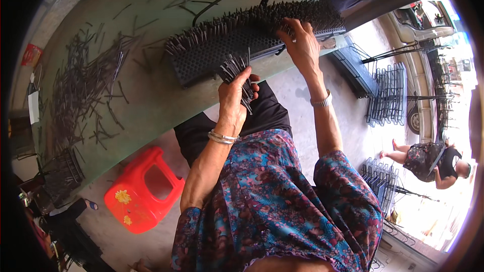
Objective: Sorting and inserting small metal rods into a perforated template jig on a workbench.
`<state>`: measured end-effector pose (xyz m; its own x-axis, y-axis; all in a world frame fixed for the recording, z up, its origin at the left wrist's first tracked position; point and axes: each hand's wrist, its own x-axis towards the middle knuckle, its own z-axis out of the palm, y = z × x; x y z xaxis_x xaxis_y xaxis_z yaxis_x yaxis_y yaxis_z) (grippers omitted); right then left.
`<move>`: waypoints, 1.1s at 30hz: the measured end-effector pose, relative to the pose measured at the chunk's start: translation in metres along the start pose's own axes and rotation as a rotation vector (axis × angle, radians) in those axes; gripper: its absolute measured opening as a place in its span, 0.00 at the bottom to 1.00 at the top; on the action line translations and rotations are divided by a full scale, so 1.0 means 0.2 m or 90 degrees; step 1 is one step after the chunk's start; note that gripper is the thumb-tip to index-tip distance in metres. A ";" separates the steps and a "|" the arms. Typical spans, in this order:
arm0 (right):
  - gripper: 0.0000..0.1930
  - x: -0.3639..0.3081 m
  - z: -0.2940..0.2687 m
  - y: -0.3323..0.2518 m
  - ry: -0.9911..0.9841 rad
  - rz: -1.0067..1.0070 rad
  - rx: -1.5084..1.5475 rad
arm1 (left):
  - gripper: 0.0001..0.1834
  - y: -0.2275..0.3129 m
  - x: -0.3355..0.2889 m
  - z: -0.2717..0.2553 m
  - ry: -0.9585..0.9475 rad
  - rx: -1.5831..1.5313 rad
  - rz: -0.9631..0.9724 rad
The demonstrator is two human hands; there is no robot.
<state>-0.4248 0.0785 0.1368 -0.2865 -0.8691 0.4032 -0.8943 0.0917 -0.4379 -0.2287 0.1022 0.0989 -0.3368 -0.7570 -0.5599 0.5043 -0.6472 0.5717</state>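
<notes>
In the head view, a bundle of thin dark metal pins (pixel 237 73) is clutched in the left hand (pixel 233 102), the fingers closed around the stems so that the tips fan out above the fist; the bundle is held close beside the work, presumably so that single pins can be drawn from it without a reach. The right hand (pixel 301 45) is laid on the black perforated rack (pixel 242 38), its fingertips pinched down among the upright pins at the rack's near edge; whether one pin is actually gripped between them cannot be told, since the fingertips are hidden among the spikes. The rack is set lengthwise on the green table (pixel 151 106), near the edge closest to the person, and it is already bristling with pins along most of its length, while a bare strip of holes is left on its near left part. A loose heap of the same pins (pixel 85 90) is spread on the table well to the left, apart from the rack. A red plastic stool (pixel 143 191) is standing on the floor below the table edge. Further black racks (pixel 385 93) are stacked on the ground to the right, and another person (pixel 433 163) is seated beyond them
</notes>
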 end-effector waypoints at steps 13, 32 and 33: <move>0.08 -0.01 0.00 -0.15 -0.484 0.124 0.522 | 0.11 0.06 -0.04 0.02 -0.021 0.101 0.035; 0.08 -0.02 0.02 -0.15 -0.504 0.164 0.543 | 0.09 0.11 -0.04 0.03 -0.032 0.141 0.032; 0.08 -0.02 0.01 -0.16 -0.504 0.165 0.542 | 0.09 0.11 -0.05 0.03 -0.027 0.141 0.037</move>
<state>-0.3941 0.0790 0.1474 0.1342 -0.9582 -0.2528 -0.2393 0.2162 -0.9466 -0.2198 0.0944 0.1212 -0.3475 -0.7934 -0.4997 0.3383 -0.6031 0.7224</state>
